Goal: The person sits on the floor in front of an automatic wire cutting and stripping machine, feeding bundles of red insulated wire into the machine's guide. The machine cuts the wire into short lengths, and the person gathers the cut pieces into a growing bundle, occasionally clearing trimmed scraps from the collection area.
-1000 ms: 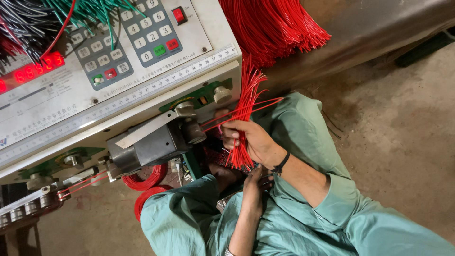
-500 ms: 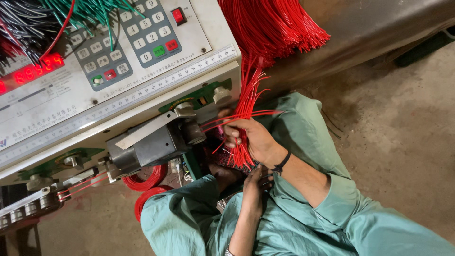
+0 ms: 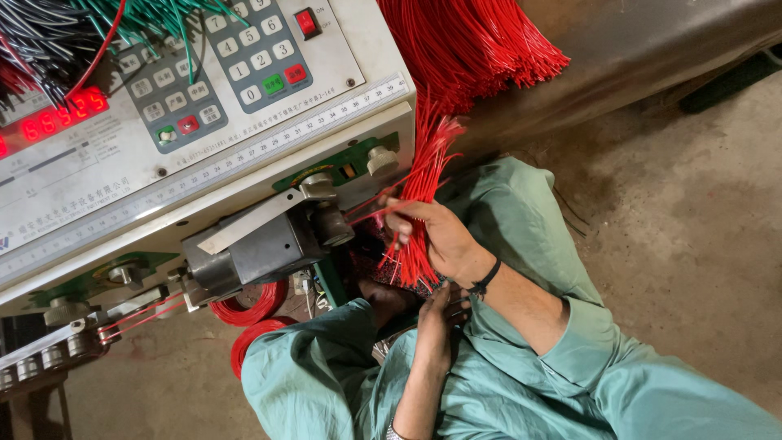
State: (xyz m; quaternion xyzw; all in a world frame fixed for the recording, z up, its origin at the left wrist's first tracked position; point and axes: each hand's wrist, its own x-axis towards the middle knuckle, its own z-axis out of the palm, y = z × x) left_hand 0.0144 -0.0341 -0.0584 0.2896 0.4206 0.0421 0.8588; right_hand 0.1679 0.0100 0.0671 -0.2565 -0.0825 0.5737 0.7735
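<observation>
The bundle of red wires (image 3: 419,208) looked light and limp: thin cut lengths, each one bendy, likely to splay and slide past its neighbours unless gripped firmly. The best place to hold it seemed to be around the middle, where the strands lay packed together, and not at the loose ends, which fanned out above and below. That was where the right hand (image 3: 440,236) had it, fingers closed around the bundle just beside the front of the machine (image 3: 244,163), with the wires standing nearly upright and tilted a little to the right. The strands were bright red and even in length; a few stuck out sideways towards the grey metal block (image 3: 261,244) on the machine.

The left hand (image 3: 440,318) lay lower, just under the bundle's bottom ends, between the person's knees; whether it was open or closed on anything could not be told, as the fingers were partly hidden.

Above the bundle hung a far bigger bunch of red wires (image 3: 472,41), draped over the machine's edge. The machine's sloping panel carried two keypads (image 3: 261,49) and a red number display (image 3: 57,118). Green and black wires (image 3: 98,24) lay along its top left. Coils of red wire (image 3: 252,314) looped beneath the metal block. The person sat on a bare concrete floor (image 3: 692,204), in loose pale-green clothes (image 3: 521,220).
</observation>
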